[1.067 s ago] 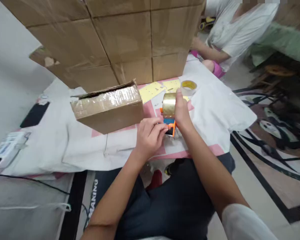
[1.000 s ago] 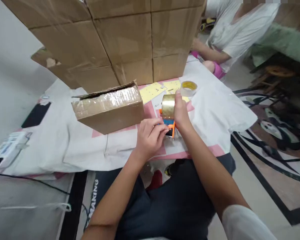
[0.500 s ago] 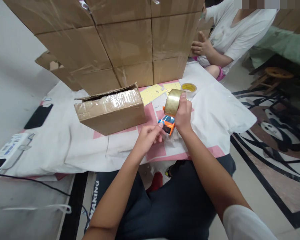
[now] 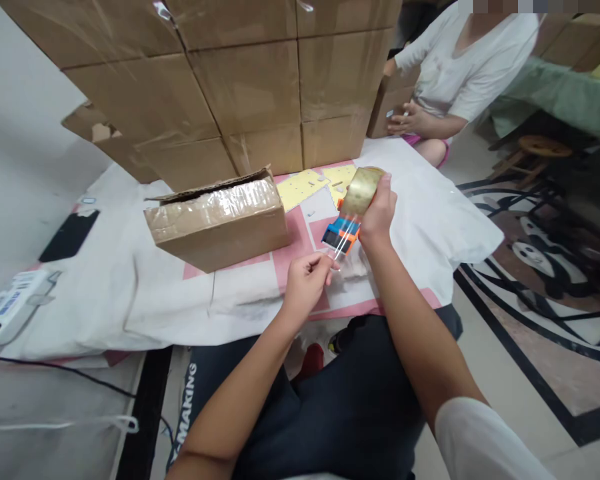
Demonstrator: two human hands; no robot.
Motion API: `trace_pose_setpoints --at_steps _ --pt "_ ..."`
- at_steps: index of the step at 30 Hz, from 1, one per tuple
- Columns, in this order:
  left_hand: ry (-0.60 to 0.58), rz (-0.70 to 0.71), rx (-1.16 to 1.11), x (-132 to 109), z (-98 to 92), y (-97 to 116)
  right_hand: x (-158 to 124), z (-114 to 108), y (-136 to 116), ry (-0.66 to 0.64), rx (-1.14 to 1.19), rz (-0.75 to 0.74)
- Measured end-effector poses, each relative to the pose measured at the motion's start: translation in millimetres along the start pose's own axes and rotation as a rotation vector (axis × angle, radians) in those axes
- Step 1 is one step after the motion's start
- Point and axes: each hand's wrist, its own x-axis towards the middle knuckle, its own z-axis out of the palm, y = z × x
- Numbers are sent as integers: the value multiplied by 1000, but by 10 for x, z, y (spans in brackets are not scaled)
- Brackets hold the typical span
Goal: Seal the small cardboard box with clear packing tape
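My right hand point(image 4: 380, 210) is closed around a tape dispenser point(image 4: 341, 235) with a blue and orange front, loaded with a roll of clear tape point(image 4: 362, 190). A short strip of clear tape point(image 4: 341, 255) runs from the dispenser to my left hand point(image 4: 310, 277), whose thumb and fingers pinch its end. Left of both hands a cardboard box point(image 4: 225, 233) lies on the table, shiny tape across its upper face and a flap edge raised. Neither hand touches this box.
Stacked cardboard boxes point(image 4: 250, 87) rise at the back. A co-worker point(image 4: 473, 73) in a white top sits at the right, hands on a brown box point(image 4: 395, 97). A black phone-like object point(image 4: 70, 237) and a white power strip point(image 4: 15, 303) lie on the left of the table cloth point(image 4: 170, 300).
My right hand has moved slightly up and right with the dispenser. The left hand has drawn a strip of tape away from it. The co-worker's box has come into fuller view.
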Motion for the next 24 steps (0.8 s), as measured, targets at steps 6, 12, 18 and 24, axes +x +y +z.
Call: trace_pose_setpoints --at_steps 6,12,18,24 --pt "-39 -6 52 -29 -3 -17 214 -111 -60 97 84 -10" --pt "-68 10 133 -32 -22 11 314 -217 -67 158 86 -19" --pt "-77 -10 173 -30 -56 9 284 -230 -111 121 69 -26" --pt "-80 -10 174 -30 -76 62 241 -226 -158 68 43 -56"
